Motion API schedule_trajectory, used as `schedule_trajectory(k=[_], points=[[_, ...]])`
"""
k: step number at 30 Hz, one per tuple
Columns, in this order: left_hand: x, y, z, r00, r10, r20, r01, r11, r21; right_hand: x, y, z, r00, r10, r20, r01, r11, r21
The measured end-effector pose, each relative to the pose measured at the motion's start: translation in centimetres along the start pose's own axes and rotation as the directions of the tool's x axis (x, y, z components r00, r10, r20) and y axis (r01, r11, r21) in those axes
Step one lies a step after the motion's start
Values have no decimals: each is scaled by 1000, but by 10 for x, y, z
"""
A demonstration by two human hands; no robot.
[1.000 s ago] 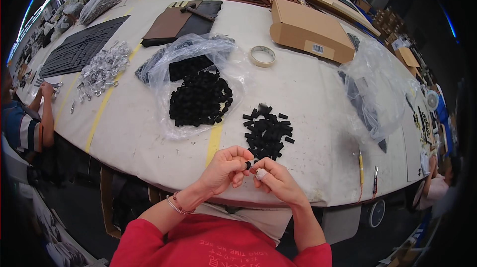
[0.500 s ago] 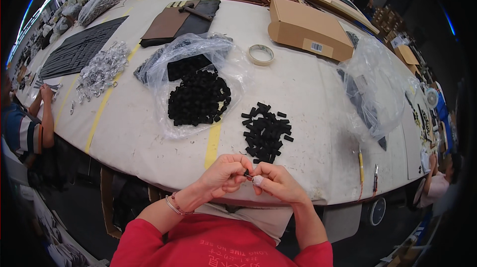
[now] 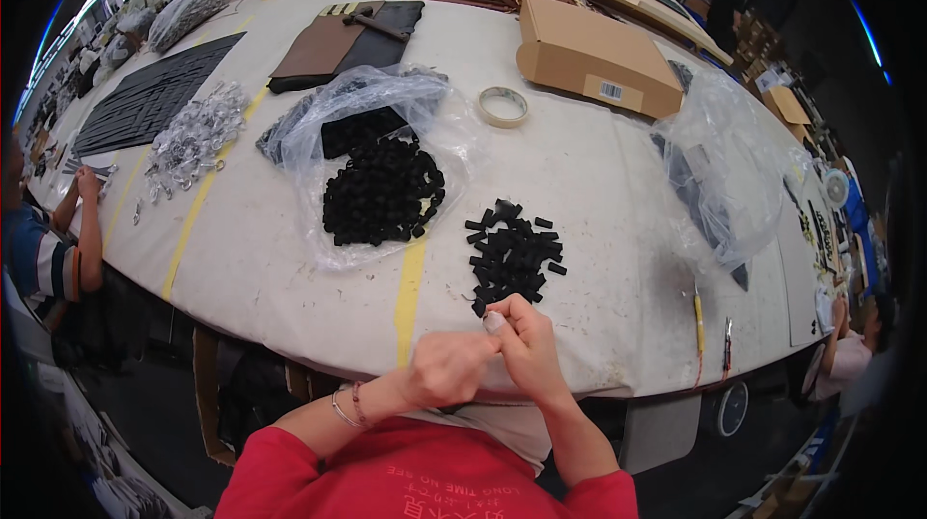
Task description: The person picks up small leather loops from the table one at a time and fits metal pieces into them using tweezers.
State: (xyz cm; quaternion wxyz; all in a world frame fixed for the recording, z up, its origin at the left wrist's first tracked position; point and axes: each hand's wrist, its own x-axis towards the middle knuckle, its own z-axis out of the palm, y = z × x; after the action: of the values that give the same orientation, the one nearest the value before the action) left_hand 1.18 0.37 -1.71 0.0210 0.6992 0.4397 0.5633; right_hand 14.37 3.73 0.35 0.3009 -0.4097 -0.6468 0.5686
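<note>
My left hand (image 3: 449, 367) is closed, its back turned up, over the table's front edge. What its fingers hold, if anything, is hidden. Touching it, my right hand (image 3: 526, 340) pinches at the near end of a loose pile of short black fabric tubes (image 3: 512, 258). White tape wraps the right thumb (image 3: 494, 323). Whatever lies between the right fingertips is too covered to make out. Farther back and left, an open clear plastic bag (image 3: 362, 89) holds many more small black pieces (image 3: 381, 193).
Right of the pile lie a yellow-handled tool (image 3: 699, 324) and a slim pointed tool (image 3: 728, 345). Beyond are a tape roll (image 3: 503, 108), a cardboard box (image 3: 599, 56) and clear plastic wrap (image 3: 734, 181). Metal clasps (image 3: 198, 133) and black strips (image 3: 154, 89) lie left, near another person (image 3: 53, 249).
Both hands were pinching a small dark piece together. Now the left hand has turned over and the right has risen toward the pile; that piece no longer shows. The view shifts slightly.
</note>
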Motion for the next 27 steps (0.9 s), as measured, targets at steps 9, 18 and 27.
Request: schedule_trajectory(k=[9,18,27], points=[[10,1,-13,206,-488,848,723,-508,-468,-6,21,5,893,-398,-207,314,884,-347],[14,12,-16,285,-593,753,612,-493,-619,-15,20,20,968,-101,-228,183,910,372],[31,-53,-39,221,-837,500,493,-347,-798,27,32,-80,897,-215,-387,-90,767,-635]])
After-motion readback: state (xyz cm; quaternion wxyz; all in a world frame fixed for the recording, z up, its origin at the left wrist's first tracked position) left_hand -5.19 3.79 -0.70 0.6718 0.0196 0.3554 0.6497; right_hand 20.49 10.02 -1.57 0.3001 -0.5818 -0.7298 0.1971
